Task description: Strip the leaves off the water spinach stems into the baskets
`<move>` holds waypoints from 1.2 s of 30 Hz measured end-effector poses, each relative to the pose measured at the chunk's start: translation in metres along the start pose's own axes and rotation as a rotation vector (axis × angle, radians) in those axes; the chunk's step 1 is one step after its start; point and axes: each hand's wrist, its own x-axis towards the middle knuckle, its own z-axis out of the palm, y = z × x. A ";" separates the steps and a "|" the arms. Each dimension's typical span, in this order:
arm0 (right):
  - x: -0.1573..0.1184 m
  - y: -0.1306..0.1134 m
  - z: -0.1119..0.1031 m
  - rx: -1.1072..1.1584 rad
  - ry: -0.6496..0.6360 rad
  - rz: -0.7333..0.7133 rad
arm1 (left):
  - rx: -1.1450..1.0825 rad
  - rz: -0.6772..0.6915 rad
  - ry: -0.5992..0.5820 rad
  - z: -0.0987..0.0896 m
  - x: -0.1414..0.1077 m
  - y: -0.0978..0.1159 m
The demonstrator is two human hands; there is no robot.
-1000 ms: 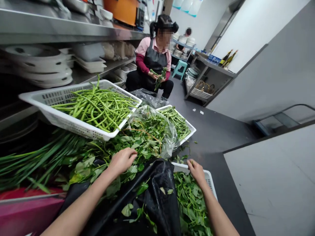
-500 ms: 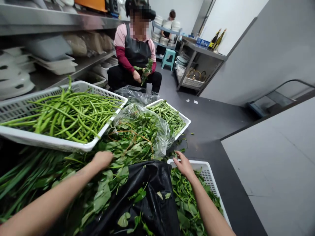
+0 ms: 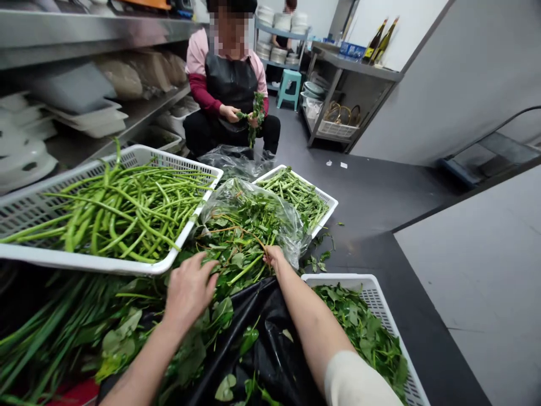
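Leafy green stems (image 3: 243, 225) spill from a clear plastic bag (image 3: 291, 217) in the middle. At their right edge, my right hand (image 3: 274, 258) is closed on some stems. My left hand (image 3: 192, 287) hovers over leaves left of centre, fingers spread, with nothing visible in it. Below both hands a black sheet (image 3: 270, 338) with loose leaves covers my lap. A white basket (image 3: 376, 290) of picked leaves (image 3: 367, 327) stands to the right of my right forearm. Long green beans (image 3: 127, 208) fill another white basket (image 3: 169, 262) at the left.
A seated person (image 3: 232, 84) across from me holds greens. A small white basket (image 3: 327, 217) of cut stems lies beyond the bag. Metal shelves (image 3: 97, 34) line the left; a steel table (image 3: 359, 65) stands at the back right. Long leaves (image 3: 51, 321) lie lower left.
My right hand has moved left from the leaf basket and closed on stems. My left hand has risen off the leaves with fingers spread. The view has shifted slightly.
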 end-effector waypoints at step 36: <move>-0.274 0.006 -0.061 -0.447 -0.332 -1.178 | -1.869 -0.193 -0.115 -0.087 -0.021 0.021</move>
